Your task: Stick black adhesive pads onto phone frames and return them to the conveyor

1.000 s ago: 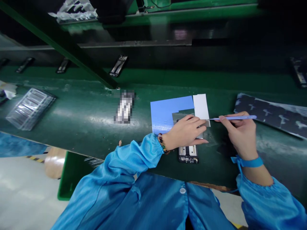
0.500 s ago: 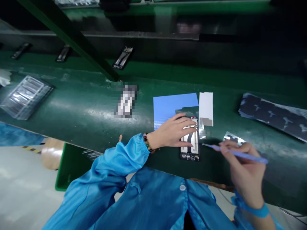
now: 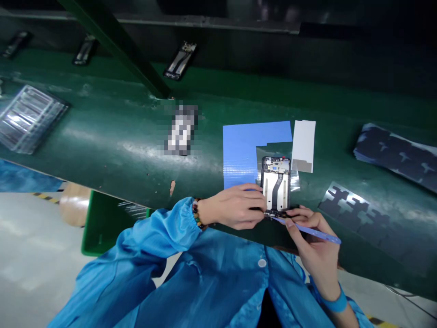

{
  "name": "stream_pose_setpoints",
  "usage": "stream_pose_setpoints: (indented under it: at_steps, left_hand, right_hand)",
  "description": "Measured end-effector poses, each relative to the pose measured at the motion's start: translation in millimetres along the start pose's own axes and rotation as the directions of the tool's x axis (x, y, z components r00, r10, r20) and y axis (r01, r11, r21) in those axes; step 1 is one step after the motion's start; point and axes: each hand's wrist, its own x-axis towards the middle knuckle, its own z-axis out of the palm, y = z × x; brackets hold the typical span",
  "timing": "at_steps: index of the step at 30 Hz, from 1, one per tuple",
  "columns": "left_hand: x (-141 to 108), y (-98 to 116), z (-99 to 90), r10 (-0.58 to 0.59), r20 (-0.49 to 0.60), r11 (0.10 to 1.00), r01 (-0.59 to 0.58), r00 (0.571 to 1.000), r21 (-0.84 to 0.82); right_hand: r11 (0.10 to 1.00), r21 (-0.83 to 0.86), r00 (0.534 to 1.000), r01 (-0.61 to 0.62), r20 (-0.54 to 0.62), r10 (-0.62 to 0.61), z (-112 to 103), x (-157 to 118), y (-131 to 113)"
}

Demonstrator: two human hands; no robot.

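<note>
Phone frame (image 3: pixel 276 186) is laid flat on green bench (image 3: pixel 102 136), inner side up, overlapping blue sheet (image 3: pixel 241 152), white strip (image 3: pixel 303 145) just beside. Near edge is pinched by left hand (image 3: pixel 235 212). Right hand (image 3: pixel 316 246) is closed on blue tweezers (image 3: pixel 307 229); tip is set at frame's bottom edge. Work judged approx. midway: part placement at bottom edge in hand, not shown finished. Qty: phone frame in hand x1; frames on far belt x4 or so; blue sheet x1; white strip x1; clear tray (image 3: pixel 29 118) x1; dark sticker sheets x2, nearer (image 3: pixel 358 214), farther (image 3: pixel 396 152).
</note>
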Motion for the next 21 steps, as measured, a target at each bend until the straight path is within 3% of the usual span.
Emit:
stream_pose_setpoints:
  at_steps: [5,12,15,18,19,21]
  left_hand:
    - [3.1,-0.1,-2.0,-0.031,0.085,0.999,0.03,0.996,0.015]
    - [2.4,4.3,-0.7,0.017,-0.084,0.995,-0.009,0.996,0.1]
    - [8.1,3.6,-4.7,0.016,-0.098,0.996,-0.007,0.995,0.09]
    - [28.4,0.9,-7.2,0.064,-0.099,0.99,-0.051,0.993,0.13]
    - [38.3,0.0,-6.6,0.086,-0.089,0.986,-0.073,0.992,0.149]
    - [60.0,-1.4,-2.8,0.124,-0.045,0.978,-0.114,0.991,0.177]
  right_hand:
    - [1.0,-0.009,1.0,-0.011,0.006,0.011,2.2,0.8,3.0]
    - [1.0,0.03,1.0,0.0,-0.022,0.001,-1.6,5.9,-6.5]
    - [0.995,0.101,0.979,0.024,-0.205,-0.003,-21.5,20.0,-7.6]
    - [0.994,0.094,0.881,0.048,-0.473,0.002,-46.2,37.6,2.4]
    - [0.997,0.068,0.861,0.028,-0.508,0.011,-53.0,41.9,6.5]
    - [0.999,0.03,0.879,-0.03,-0.475,0.04,-62.5,46.6,13.0]
